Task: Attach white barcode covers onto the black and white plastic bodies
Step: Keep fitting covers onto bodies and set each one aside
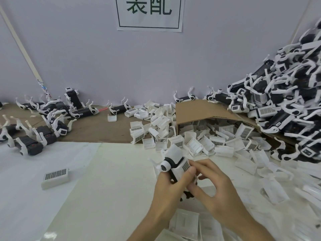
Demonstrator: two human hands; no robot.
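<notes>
Left hand (166, 186) is gripping the body (165, 166) from below, fingers curled round it, long axis tilting up and away from the person. Right hand (213, 188) is pinching the barcode cover (185, 166) against the body's right side (so right is nearer for the press).

Two large dark-green chars, "装配", are printed within a thin rectangular border on a white paper sheet (149, 20) on the grey wall (86, 58); char tops are cut off by the frame edge. Dot-grid code panels are borne by white plastic barcode covers (55, 175), incl. one on the black-and-white plastic body (165, 166); no chars legible there.
</notes>
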